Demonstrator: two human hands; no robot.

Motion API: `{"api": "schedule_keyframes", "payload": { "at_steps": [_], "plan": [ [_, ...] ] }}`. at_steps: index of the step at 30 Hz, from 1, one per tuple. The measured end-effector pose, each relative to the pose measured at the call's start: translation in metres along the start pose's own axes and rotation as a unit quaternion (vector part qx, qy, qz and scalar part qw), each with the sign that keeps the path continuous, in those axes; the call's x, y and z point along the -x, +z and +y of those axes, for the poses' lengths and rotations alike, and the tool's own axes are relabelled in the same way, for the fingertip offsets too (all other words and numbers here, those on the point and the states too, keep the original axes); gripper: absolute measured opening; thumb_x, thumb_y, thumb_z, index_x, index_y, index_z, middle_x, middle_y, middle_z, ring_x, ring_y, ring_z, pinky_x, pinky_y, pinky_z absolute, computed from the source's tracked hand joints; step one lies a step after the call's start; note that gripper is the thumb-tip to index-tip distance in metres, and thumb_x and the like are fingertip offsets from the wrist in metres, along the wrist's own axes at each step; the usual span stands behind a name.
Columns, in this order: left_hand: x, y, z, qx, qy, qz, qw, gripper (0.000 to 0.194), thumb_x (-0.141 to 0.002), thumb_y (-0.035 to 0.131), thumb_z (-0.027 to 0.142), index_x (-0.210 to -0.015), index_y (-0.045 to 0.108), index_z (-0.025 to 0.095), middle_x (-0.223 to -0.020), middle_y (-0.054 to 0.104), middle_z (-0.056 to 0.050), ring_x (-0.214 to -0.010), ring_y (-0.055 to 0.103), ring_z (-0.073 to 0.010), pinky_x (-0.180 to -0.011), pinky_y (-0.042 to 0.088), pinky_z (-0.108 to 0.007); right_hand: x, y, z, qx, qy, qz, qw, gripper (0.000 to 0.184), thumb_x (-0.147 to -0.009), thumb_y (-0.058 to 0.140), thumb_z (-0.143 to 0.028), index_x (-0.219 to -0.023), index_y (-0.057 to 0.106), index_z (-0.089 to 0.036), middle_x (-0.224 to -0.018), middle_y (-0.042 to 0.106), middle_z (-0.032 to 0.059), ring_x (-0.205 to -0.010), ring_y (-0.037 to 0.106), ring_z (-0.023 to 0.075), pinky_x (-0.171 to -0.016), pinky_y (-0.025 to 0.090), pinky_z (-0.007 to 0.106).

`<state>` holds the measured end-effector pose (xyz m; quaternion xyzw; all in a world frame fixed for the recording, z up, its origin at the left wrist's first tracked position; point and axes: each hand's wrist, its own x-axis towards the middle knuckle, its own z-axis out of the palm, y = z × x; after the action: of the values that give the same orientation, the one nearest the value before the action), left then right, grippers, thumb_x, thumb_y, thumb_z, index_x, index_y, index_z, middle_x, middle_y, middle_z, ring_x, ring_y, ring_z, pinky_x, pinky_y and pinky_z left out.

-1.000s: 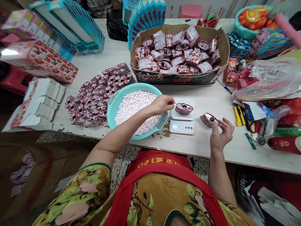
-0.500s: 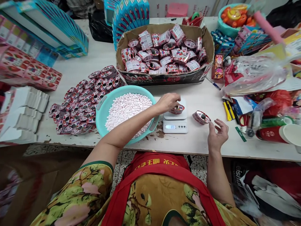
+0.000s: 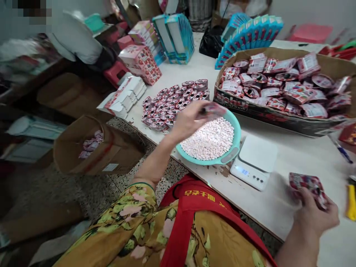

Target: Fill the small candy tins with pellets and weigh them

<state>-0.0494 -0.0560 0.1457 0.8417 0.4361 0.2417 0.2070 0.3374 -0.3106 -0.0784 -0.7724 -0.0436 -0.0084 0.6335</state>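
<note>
Over the teal basin point(image 3: 237, 133) of small white-pink candies point(image 3: 208, 142), my left hand point(image 3: 186, 122) grips a small strawberry-print candy pack point(image 3: 214, 110), blurred by motion. My right hand point(image 3: 317, 213) holds a second such pack point(image 3: 307, 184) just above the table, right of the scale. The white kitchen scale point(image 3: 258, 152) has a bare plate and a lit display. Left of the basin, several oval packs with dark round openings point(image 3: 169, 105) stand close together.
A cardboard box point(image 3: 278, 113) full of packs stands behind the scale. Folded white cartons point(image 3: 129, 94), strawberry-print boxes point(image 3: 141, 63) and blue display boxes point(image 3: 250, 39) line the back and left. An open carton point(image 3: 91, 148) sits on the floor. A yellow cutter point(image 3: 350, 202) lies far right.
My view has swung left. My left hand has lifted a pack off the scale and carried it left over the basin. My right hand has taken hold of the pack beside the scale.
</note>
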Motion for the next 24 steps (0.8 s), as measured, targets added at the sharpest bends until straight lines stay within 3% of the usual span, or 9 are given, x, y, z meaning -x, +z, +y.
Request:
{"api": "schedule_keyframes", "payload": {
  "at_steps": [2, 4, 7, 10, 14, 17, 20, 22, 24],
  "plan": [
    [0.036, -0.044, -0.049, -0.063, -0.086, 0.044, 0.993, 0.047, -0.097, 0.064, 0.038, -0.142, 0.056, 0.026, -0.141, 0.063, -0.010, -0.124, 0.059, -0.0267, -0.099, 0.050, -0.037, -0.012, -0.004, 0.006, -0.080, -0.011, 0.003, 0.997, 0.060, -0.030, 0.087, -0.044, -0.075, 0.048, -0.035, -0.101, 0.069, 0.0134, -0.118, 0.066, 0.0538, -0.094, 0.049, 0.077],
    [0.066, -0.061, -0.100, -0.150, -0.168, 0.026, 0.974, 0.048, -0.093, 0.067, 0.040, -0.138, 0.059, 0.026, -0.138, 0.065, -0.009, -0.123, 0.060, -0.0291, -0.102, 0.048, -0.040, -0.018, -0.005, 0.005, -0.131, -0.033, -0.017, 0.991, 0.061, -0.032, 0.085, -0.043, -0.078, 0.045, -0.036, -0.107, 0.068, 0.0111, -0.127, 0.061, 0.0532, -0.099, 0.047, 0.077],
    [0.092, -0.040, -0.161, -0.226, -0.272, -0.057, 0.934, 0.046, -0.091, 0.067, 0.038, -0.134, 0.062, 0.023, -0.135, 0.065, -0.013, -0.122, 0.061, -0.0340, -0.100, 0.048, -0.042, -0.009, 0.004, -0.012, -0.148, -0.047, -0.096, 0.983, 0.057, -0.038, 0.084, -0.045, -0.085, 0.053, -0.037, -0.114, 0.069, 0.0108, -0.135, 0.057, 0.0515, -0.106, 0.044, 0.076],
    [0.098, 0.000, -0.187, -0.238, -0.318, -0.072, 0.915, 0.049, -0.095, 0.059, 0.029, -0.143, 0.057, 0.022, -0.142, 0.058, -0.016, -0.128, 0.059, -0.0338, -0.100, 0.049, -0.040, 0.016, 0.024, -0.040, -0.157, -0.025, -0.171, 0.972, 0.053, -0.043, 0.087, -0.044, -0.087, 0.059, -0.034, -0.116, 0.069, 0.0126, -0.130, 0.061, 0.0492, -0.104, 0.047, 0.075],
    [0.092, 0.025, -0.173, -0.239, -0.316, 0.041, 0.917, 0.050, -0.100, 0.053, 0.032, -0.147, 0.054, 0.015, -0.143, 0.055, -0.020, -0.135, 0.052, -0.0347, -0.110, 0.043, -0.043, 0.058, 0.052, -0.084, -0.177, 0.024, -0.212, 0.961, 0.057, -0.040, 0.091, -0.043, -0.087, 0.062, -0.027, -0.099, 0.070, 0.0072, -0.102, 0.073, 0.0380, -0.098, 0.053, 0.073],
    [0.072, 0.034, -0.143, -0.197, -0.245, 0.110, 0.943, 0.044, -0.107, 0.037, 0.034, -0.140, 0.058, 0.014, -0.142, 0.058, -0.019, -0.136, 0.051, -0.0286, -0.116, 0.038, -0.040, 0.086, 0.073, -0.115, -0.177, 0.026, -0.279, 0.944, 0.057, -0.049, 0.091, -0.043, -0.096, 0.066, -0.022, -0.094, 0.070, 0.0037, -0.086, 0.072, 0.0265, -0.090, 0.060, 0.063],
    [0.040, 0.057, -0.113, -0.149, -0.177, -0.032, 0.972, 0.049, -0.107, 0.036, 0.042, -0.140, 0.058, 0.013, -0.145, 0.058, -0.020, -0.137, 0.051, -0.0305, -0.117, 0.037, -0.043, 0.111, 0.098, -0.141, -0.149, -0.019, -0.351, 0.924, 0.061, -0.053, 0.093, -0.043, -0.104, 0.070, -0.020, -0.098, 0.073, 0.0054, -0.086, 0.072, 0.0236, -0.085, 0.063, 0.050],
    [0.021, 0.076, -0.097, -0.152, -0.181, -0.152, 0.960, 0.063, -0.103, 0.042, 0.056, -0.141, 0.057, 0.008, -0.150, 0.053, -0.026, -0.143, 0.045, -0.0390, -0.118, 0.034, -0.050, 0.125, 0.116, -0.154, -0.116, -0.052, -0.413, 0.902, 0.064, -0.056, 0.093, -0.044, -0.110, 0.072, -0.019, -0.105, 0.075, 0.0071, -0.091, 0.073, 0.0240, -0.086, 0.062, 0.046],
    [0.007, 0.093, -0.086, -0.154, -0.203, -0.203, 0.945, 0.079, -0.098, 0.042, 0.068, -0.144, 0.053, 0.004, -0.154, 0.047, -0.032, -0.147, 0.038, -0.0451, -0.118, 0.031, -0.054, 0.138, 0.132, -0.162, -0.094, -0.074, -0.464, 0.878, 0.062, -0.057, 0.092, -0.045, -0.111, 0.073, -0.019, -0.106, 0.076, 0.0073, -0.093, 0.073, 0.0241, -0.087, 0.061, 0.044]
  ]
}}
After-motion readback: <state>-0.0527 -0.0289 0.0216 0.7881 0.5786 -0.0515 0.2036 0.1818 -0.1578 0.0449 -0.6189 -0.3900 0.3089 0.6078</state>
